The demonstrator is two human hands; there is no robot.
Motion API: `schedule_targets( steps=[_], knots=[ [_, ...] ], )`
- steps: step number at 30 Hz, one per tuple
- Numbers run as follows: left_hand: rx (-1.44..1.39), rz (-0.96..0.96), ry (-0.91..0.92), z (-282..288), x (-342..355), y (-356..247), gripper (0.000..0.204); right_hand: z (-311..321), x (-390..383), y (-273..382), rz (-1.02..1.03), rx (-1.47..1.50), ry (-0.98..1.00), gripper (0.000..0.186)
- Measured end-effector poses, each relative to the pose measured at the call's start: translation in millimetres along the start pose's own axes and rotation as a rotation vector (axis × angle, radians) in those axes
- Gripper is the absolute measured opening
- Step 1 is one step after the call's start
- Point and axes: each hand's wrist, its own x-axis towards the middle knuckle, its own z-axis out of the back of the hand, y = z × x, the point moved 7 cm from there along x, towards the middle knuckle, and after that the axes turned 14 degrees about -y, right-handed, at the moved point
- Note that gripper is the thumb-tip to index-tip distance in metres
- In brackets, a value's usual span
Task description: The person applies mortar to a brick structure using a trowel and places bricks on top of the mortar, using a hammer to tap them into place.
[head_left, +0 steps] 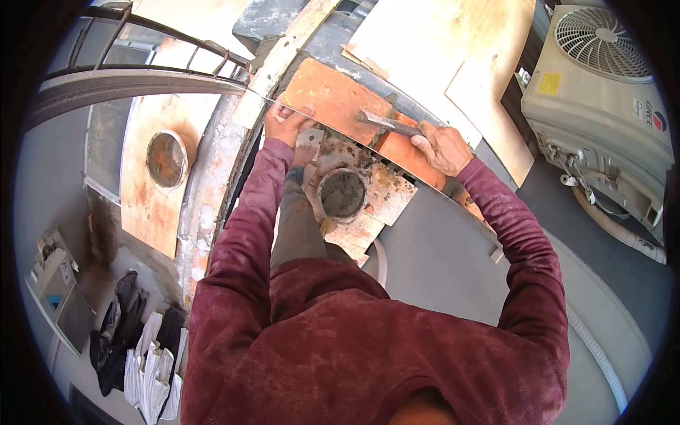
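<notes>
My left hand [287,122] grips the lower left edge of an orange brick [329,92] in the upper middle. A thin taut line [263,95] runs across that hand and along the brick's lower edge. My right hand [443,149] is closed on a grey metal hand tool [382,122], whose far end lies over the brick's right part. More orange brick [407,159] continues beneath and right of that hand, with grey mortar along the row. Below, a bucket of grey mortar [343,185] stands on stained boards [388,198].
An air-conditioner unit [588,120] with a hose is at right, plywood sheets [425,35] at top. At left are metal bars [170,28], a bucket [166,159] on a board, a rough ledge [205,198] and hanging clothes [145,358]. A pipe [591,340] curves at lower right.
</notes>
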Motion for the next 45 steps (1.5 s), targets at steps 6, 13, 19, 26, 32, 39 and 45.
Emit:
schedule_targets(
  steps=[6, 13, 19, 26, 32, 39, 45],
  knots=[
    [0.013, 0.000, 0.016, 0, 6, 1, 0.057, 3, 6, 2, -0.017, -0.042, 0.037, 0.046],
    [-0.016, 0.010, 0.013, -1, 11, 7, 0.056, 1, 8, 0, -0.041, -0.030, 0.044, 0.051],
    [-0.025, 0.002, 0.035, 3, 10, 8, 0.048, 4, 2, 8, -0.039, 0.050, -0.019, 0.048],
    [-0.017, 0.018, 0.067, 4, 14, 11, 0.053, -5, 8, -2, -0.060, -0.040, 0.034, 0.051],
    [-0.010, 0.005, 0.050, 9, 16, 11, 0.051, -4, 14, 3, -0.034, -0.046, 0.055, 0.050],
    [-0.003, 0.010, 0.064, 4, 11, 6, 0.044, -5, 12, 3, -0.044, -0.090, 0.123, 0.047],
    [0.004, 0.096, 0.104, 10, 15, 1, 0.038, -1, -7, -46, -0.377, 0.105, -0.047, 0.075]
  ],
)
